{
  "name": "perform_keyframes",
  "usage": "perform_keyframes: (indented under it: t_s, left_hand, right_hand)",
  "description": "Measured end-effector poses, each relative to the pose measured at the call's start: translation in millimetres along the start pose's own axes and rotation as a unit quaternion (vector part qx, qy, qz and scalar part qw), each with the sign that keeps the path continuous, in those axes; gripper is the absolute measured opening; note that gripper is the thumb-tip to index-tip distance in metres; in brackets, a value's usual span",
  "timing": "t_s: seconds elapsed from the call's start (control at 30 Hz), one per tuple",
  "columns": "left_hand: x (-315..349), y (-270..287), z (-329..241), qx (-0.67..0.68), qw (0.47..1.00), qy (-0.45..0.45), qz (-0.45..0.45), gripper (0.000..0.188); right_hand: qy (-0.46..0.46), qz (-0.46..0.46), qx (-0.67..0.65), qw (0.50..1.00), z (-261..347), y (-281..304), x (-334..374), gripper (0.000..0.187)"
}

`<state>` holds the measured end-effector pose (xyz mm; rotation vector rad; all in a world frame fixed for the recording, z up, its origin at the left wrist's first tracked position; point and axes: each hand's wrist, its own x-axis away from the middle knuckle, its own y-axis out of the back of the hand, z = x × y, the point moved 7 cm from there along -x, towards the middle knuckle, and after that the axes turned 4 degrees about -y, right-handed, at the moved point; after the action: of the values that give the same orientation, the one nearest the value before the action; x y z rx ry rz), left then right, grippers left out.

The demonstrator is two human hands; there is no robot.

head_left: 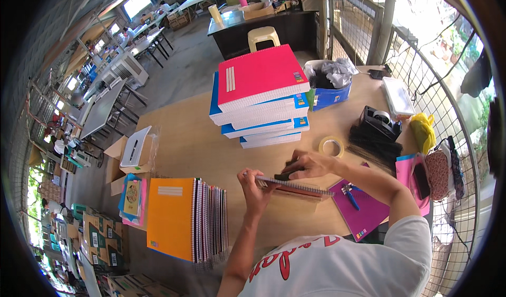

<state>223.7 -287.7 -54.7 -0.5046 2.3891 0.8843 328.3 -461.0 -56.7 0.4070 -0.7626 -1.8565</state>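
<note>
My left hand (253,187) grips one end of a spiral-bound notebook (308,189), which is held up edge-on above the table, its coil along the top. In my right hand (311,165) is a small dark object (286,174), pressed near the coil; its exact kind is hidden by the fingers. Below my right forearm lies a purple notebook (363,213) with a blue-handled tool (351,198) on top. A roll of clear tape (331,147) rests just beyond my right hand.
Spiral notebooks with an orange cover (171,218) stand packed at the left. Ahead rises a tall pile of notebooks topped by a red cover (263,75). A black tape dispenser (379,123), black binding coils (371,147) and a blue box of crumpled plastic (331,94) sit at the right.
</note>
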Motion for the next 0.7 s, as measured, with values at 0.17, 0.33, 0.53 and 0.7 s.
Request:
perform_keyframes:
  t_s: [0.17,0.33,0.53,0.7]
  left_hand:
    - [-0.3,-1.2,3.0,0.041,0.997,0.065,0.001,0.07]
    - [-3.1,4.0,-0.4,0.011,1.0,0.026,0.009,0.07]
    - [-2.6,-0.3,1.8,0.03,0.999,0.027,-0.003,0.067]
    - [6.5,4.7,39.4,0.288,0.947,0.128,-0.054,0.051]
  right_hand:
    - [-0.013,-0.02,-0.333,0.943,-8.8,2.8,-8.9,0.052]
    - [-0.016,0.007,-0.133,0.991,6.6,0.2,-22.1,0.054]
    - [-0.029,-0.02,-0.32,0.947,-1.9,-6.4,-24.7,0.055]
    - [-0.018,-0.056,-0.002,0.998,10.8,0.7,-36.8,0.058]
